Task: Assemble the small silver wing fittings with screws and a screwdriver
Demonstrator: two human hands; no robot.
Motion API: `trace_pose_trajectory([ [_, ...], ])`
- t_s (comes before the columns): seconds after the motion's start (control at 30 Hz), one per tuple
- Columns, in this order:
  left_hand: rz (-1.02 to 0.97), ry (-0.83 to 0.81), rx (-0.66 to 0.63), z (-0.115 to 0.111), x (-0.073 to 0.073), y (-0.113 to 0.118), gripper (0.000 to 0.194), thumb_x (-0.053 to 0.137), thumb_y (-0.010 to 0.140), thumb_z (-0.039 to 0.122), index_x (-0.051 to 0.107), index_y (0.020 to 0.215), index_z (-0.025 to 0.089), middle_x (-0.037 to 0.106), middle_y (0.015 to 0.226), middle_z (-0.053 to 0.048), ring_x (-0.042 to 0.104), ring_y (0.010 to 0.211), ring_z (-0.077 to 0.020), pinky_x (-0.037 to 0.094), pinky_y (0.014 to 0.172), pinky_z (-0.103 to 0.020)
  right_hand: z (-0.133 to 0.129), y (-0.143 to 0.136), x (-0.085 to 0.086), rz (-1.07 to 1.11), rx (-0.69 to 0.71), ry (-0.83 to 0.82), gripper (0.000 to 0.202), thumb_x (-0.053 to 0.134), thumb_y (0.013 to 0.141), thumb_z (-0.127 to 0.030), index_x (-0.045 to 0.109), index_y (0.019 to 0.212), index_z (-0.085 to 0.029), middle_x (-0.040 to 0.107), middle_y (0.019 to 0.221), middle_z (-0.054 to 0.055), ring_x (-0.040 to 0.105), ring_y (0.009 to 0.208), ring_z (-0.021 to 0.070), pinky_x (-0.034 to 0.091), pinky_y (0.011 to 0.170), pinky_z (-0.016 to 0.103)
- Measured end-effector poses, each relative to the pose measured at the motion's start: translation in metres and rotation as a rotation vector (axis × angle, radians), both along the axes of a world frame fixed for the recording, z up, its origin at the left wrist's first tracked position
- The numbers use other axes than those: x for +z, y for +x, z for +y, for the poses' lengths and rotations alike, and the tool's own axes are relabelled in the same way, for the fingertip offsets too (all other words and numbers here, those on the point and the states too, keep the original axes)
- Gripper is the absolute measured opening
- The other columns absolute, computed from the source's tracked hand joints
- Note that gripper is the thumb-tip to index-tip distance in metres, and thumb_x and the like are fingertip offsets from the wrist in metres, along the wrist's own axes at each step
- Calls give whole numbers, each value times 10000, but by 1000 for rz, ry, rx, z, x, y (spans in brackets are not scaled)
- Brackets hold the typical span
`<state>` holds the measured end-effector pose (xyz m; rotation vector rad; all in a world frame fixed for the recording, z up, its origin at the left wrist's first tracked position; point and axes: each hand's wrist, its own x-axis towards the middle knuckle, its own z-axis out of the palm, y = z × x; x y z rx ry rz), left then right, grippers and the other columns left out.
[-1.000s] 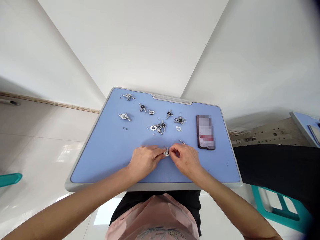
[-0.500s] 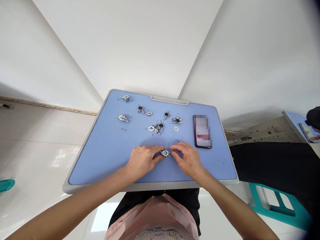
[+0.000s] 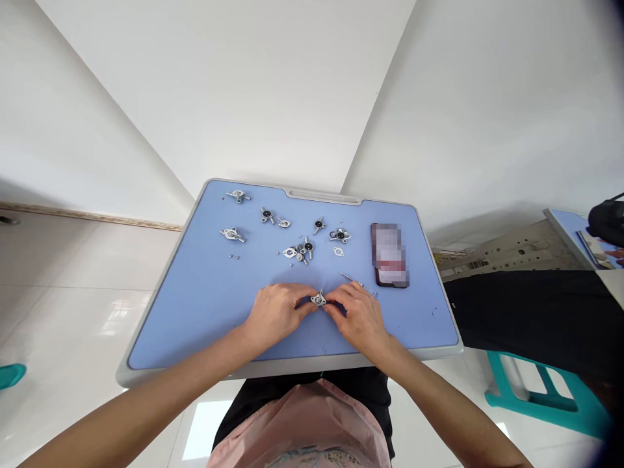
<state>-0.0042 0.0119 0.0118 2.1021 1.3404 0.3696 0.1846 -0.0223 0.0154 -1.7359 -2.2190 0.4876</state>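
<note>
A small metal valve (image 3: 318, 299) with an oval flange plate and a thin upright stem is between my hands near the front of the blue table. My left hand (image 3: 277, 316) pinches its left side between thumb and forefinger. From the other side, my right hand (image 3: 359, 320) has thumb and fingertips closed on its right end. A thin screwdriver (image 3: 350, 278) with a clear handle lies just beyond my right hand, which partly covers it.
Several similar valves and valve bodies (image 3: 308, 247) lie about the table (image 3: 195, 305), with a loose oval plate (image 3: 338, 251) and tiny screws (image 3: 234, 257). A phone (image 3: 390, 255) lies at right. A person's hand (image 3: 619, 257) shows at another table, far right.
My right hand has moved left and closed on the valve's right side. The screwdriver beyond it shows more now. The whole view has shifted slightly.
</note>
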Motion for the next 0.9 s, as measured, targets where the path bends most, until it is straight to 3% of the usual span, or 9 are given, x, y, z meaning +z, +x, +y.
trace_pose_trajectory([
  [0.13,3,-6,-10,1,-1,-5,221,631,860,339,741,1045,288,704,723,27,575,600,-130,369,572,-233,1,4,2,59,-69,-19,89,684,865,-236,710,946,-262,718,933,-3,615,950,206,461,809,340],
  [0.23,-59,-27,36,4,-1,-13,309,607,864,393,716,1121,259,570,584,49,495,532,-116,375,554,-230,1,9,6,121,-139,-47,108,676,865,-230,709,961,-266,720,965,-3,623,970,201,464,809,333],
  [0.33,-73,-42,61,8,0,-18,289,600,860,383,729,1082,250,499,547,61,463,517,-111,373,552,-230,0,12,8,122,-146,-78,106,669,868,-225,710,957,-266,720,968,-4,622,982,204,463,804,335],
  [0.53,104,3,-69,15,0,-18,289,615,848,315,714,1118,288,653,646,35,592,595,-148,373,558,-242,-1,1,11,66,-102,-83,214,706,854,-305,676,1062,-265,705,1016,10,607,1025,229,458,808,353],
  [0.73,58,80,-122,15,-5,-16,225,528,905,262,730,1004,272,763,981,8,689,822,-176,430,627,-245,5,-14,12,-18,-102,-80,249,753,807,-326,646,1022,-258,709,995,18,600,1025,251,441,682,326],
  [0.9,56,94,-135,14,-6,-16,196,535,916,225,725,896,265,753,871,17,672,765,-173,355,568,-245,1,-18,5,-49,-131,-34,217,761,796,-330,647,969,-262,700,990,25,596,997,251,445,672,327],
])
